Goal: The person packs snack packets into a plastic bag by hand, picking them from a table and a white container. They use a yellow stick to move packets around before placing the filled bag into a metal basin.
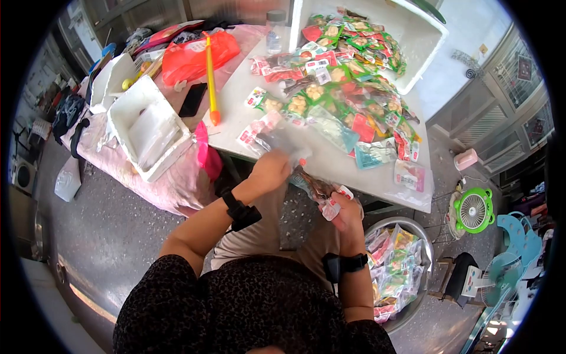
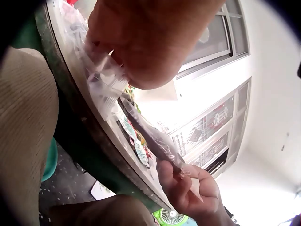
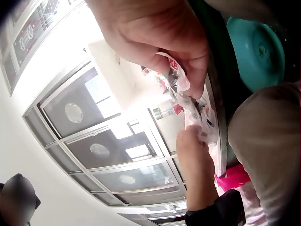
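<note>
Evidently the work sits at the clear packet (image 1: 311, 184), a long see-through sleeve with dark contents and some red-and-white print at one end. It is stretched in the air between the two hands, just off the near edge of the white table (image 1: 359, 174) and above the person's lap.

The left hand (image 1: 270, 171) has its fingers curled down over the upper end, where crinkled clear plastic bunches against the table's rim. The right hand (image 1: 348, 215) pinches the lower end between thumb and fingertips, the other fingers folded in. Neither hand is free.

By my reading this is the step of handling one packet drawn from the heap: it is held taut, and it lies neither on the table nor in the basin. Whether it is being opened, checked or straightened I cannot tell.

The next move would call for one hand to let go first, since both are engaged, and for a steady hold at the other end (the plastic looks slippery and limp).

Beyond it, the heap of snack packets (image 1: 348, 88) covers the tabletop, and a metal basin (image 1: 420, 235) holding more packets stands on the floor beside the right arm.
</note>
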`<act>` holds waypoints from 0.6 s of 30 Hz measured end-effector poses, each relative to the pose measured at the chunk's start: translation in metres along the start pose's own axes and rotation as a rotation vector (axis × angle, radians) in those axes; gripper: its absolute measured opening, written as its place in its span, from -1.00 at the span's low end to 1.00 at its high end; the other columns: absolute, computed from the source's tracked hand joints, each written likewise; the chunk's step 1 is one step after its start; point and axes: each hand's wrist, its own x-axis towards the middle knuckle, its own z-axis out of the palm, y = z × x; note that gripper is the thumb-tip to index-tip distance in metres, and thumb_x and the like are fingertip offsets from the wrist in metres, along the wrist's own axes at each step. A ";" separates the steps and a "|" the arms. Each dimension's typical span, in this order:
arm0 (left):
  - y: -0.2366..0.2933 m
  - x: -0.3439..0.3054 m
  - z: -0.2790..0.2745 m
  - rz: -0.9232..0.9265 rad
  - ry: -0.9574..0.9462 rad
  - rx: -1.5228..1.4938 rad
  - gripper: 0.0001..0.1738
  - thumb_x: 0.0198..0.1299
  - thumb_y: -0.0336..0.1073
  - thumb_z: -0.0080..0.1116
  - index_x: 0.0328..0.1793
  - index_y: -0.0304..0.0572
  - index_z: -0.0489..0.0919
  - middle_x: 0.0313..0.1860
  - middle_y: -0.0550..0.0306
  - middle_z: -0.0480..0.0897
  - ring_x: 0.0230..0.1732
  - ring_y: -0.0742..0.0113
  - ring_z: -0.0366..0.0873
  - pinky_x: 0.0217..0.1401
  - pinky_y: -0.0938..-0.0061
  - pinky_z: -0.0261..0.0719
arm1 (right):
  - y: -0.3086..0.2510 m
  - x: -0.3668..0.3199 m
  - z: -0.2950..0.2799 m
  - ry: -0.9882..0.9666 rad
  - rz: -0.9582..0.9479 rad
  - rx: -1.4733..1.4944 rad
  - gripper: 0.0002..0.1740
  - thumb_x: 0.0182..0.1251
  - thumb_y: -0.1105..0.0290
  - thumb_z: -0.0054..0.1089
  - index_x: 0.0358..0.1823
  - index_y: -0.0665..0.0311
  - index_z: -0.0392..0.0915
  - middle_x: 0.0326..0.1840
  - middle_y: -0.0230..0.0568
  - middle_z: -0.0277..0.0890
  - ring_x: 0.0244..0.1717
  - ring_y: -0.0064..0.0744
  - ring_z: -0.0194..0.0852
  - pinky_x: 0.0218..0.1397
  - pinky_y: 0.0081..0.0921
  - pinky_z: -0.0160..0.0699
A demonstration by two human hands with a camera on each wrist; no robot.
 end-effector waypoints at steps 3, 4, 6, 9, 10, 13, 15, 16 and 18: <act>-0.001 -0.003 0.000 -0.026 0.036 -0.037 -0.88 -0.01 -0.38 -0.10 -0.45 -0.29 0.31 -0.44 -0.11 0.39 -0.34 -0.09 0.36 -0.29 0.20 0.33 | -0.004 -0.004 0.001 0.008 0.023 0.001 -0.67 0.05 0.54 -0.09 -0.09 0.42 0.31 -0.28 -0.04 0.43 -0.44 -0.13 0.47 -0.50 -0.37 0.50; -0.001 -0.004 0.001 -0.035 0.040 -0.049 -0.88 -0.01 -0.38 -0.10 -0.45 -0.29 0.31 -0.44 -0.11 0.39 -0.34 -0.08 0.36 -0.29 0.21 0.33 | -0.004 -0.002 0.000 0.017 0.028 0.012 -0.69 0.05 0.55 -0.09 -0.11 0.41 0.32 -0.30 -0.06 0.43 -0.46 -0.14 0.47 -0.53 -0.37 0.50; 0.000 -0.003 0.001 -0.010 0.063 -0.059 -0.88 0.00 -0.37 -0.09 -0.45 -0.29 0.31 -0.43 -0.10 0.39 -0.34 -0.08 0.36 -0.29 0.21 0.33 | -0.005 -0.001 0.000 0.039 0.039 0.002 -0.70 0.06 0.54 -0.08 -0.12 0.41 0.32 -0.33 -0.07 0.43 -0.49 -0.15 0.47 -0.55 -0.37 0.50; 0.000 -0.005 0.001 -0.012 0.063 -0.063 -0.88 0.01 -0.38 -0.09 -0.45 -0.29 0.31 -0.42 -0.09 0.39 -0.33 -0.07 0.36 -0.29 0.22 0.34 | -0.008 -0.001 0.002 0.045 0.050 -0.052 -0.69 0.08 0.53 -0.09 -0.09 0.42 0.30 -0.30 -0.05 0.43 -0.46 -0.16 0.48 -0.53 -0.38 0.51; 0.000 -0.005 0.001 -0.021 0.059 -0.063 -0.88 0.01 -0.38 -0.08 -0.45 -0.29 0.31 -0.42 -0.09 0.40 -0.32 -0.07 0.36 -0.29 0.23 0.34 | -0.010 -0.001 0.002 0.028 0.047 -0.064 -0.68 0.09 0.52 -0.10 -0.08 0.43 0.29 -0.29 -0.04 0.43 -0.44 -0.15 0.48 -0.52 -0.39 0.51; -0.006 -0.006 0.004 0.069 0.057 -0.058 -0.87 0.01 -0.36 -0.07 -0.44 -0.29 0.34 -0.36 -0.09 0.42 -0.26 -0.06 0.37 -0.24 0.25 0.37 | -0.009 0.007 0.003 -0.049 0.046 -0.032 -0.64 0.12 0.50 -0.12 -0.01 0.43 0.24 -0.21 -0.02 0.42 -0.34 -0.13 0.48 -0.46 -0.41 0.52; -0.001 -0.007 0.000 0.061 0.040 -0.052 -0.88 0.00 -0.36 -0.05 -0.42 -0.28 0.38 -0.28 -0.09 0.45 -0.19 -0.05 0.38 -0.14 0.25 0.37 | -0.003 0.018 0.004 -0.098 0.028 0.001 -0.62 0.14 0.48 -0.13 0.02 0.42 0.22 -0.15 -0.01 0.40 -0.27 -0.12 0.47 -0.40 -0.41 0.52; 0.001 -0.007 -0.002 0.056 0.033 -0.047 -0.88 -0.01 -0.35 -0.05 -0.42 -0.28 0.39 -0.25 -0.09 0.46 -0.15 -0.05 0.39 -0.09 0.26 0.36 | 0.002 0.025 0.005 -0.120 0.012 0.010 -0.62 0.15 0.48 -0.13 0.04 0.41 0.21 -0.12 0.00 0.39 -0.24 -0.12 0.46 -0.37 -0.39 0.51; 0.004 -0.011 -0.002 0.124 0.106 0.082 -0.88 -0.03 -0.35 -0.02 -0.41 -0.26 0.42 -0.17 -0.08 0.46 -0.07 -0.05 0.37 0.02 0.23 0.31 | 0.009 0.034 0.013 -0.148 -0.013 0.042 -0.61 0.15 0.49 -0.15 0.05 0.42 0.20 -0.09 -0.01 0.38 -0.21 -0.13 0.45 -0.33 -0.37 0.50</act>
